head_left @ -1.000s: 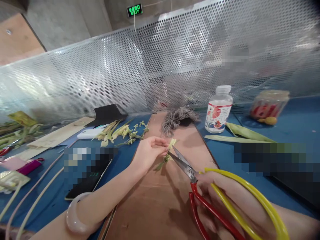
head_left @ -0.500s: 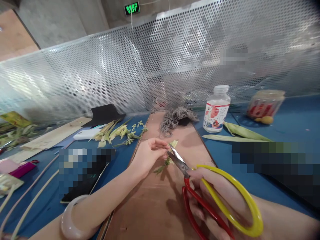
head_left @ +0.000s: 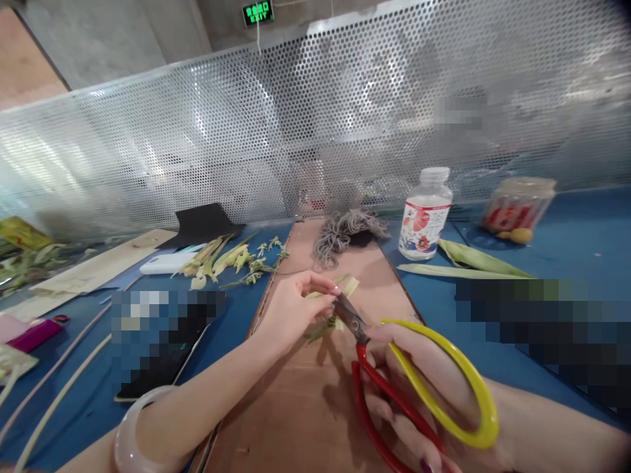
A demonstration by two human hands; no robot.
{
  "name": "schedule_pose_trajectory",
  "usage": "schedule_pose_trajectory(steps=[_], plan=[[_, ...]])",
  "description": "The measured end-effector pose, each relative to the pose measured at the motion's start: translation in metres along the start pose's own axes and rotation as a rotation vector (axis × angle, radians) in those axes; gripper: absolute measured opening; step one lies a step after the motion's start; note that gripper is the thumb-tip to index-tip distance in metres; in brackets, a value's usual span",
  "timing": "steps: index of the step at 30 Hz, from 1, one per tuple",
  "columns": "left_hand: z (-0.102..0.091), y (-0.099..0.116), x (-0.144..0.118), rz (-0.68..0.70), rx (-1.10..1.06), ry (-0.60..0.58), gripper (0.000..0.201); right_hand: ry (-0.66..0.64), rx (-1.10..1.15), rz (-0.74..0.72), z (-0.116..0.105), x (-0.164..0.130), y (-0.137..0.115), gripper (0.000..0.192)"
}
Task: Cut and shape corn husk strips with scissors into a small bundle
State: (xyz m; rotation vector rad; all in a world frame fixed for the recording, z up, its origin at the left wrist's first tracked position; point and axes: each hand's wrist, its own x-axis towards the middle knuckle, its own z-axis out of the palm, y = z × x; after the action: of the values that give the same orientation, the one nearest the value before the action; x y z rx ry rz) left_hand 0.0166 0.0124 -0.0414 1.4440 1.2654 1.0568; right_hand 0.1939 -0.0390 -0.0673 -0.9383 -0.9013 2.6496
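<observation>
A brown board lies across a blue table; behind stands a perforated metal screen, with a concrete wall and a green-lit exit sign beyond. Above the board, scissors slant along a diagonal, handles near at lower right, nearly closed blades pointing away and leftward to the left fingertips. The right hand grips the handles; the left hand pinches a pale green plant piece beside the blades.
</observation>
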Motion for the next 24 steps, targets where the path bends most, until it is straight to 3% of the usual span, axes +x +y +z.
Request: schedule_pose_trajectory(steps=[18, 24], plan=[[0.0039, 0.0006, -0.0022, -0.012, -0.094, -0.008, 0.012, 0.089, 0.104, 0.065, 0.0079, -0.0025, -0.0063, 0.074], [0.0035, -0.0003, -0.0032, 0.006, -0.084, -0.022, 0.013, 0.126, 0.013, 0.104, 0.0065, -0.0017, -0.0046, 0.076]])
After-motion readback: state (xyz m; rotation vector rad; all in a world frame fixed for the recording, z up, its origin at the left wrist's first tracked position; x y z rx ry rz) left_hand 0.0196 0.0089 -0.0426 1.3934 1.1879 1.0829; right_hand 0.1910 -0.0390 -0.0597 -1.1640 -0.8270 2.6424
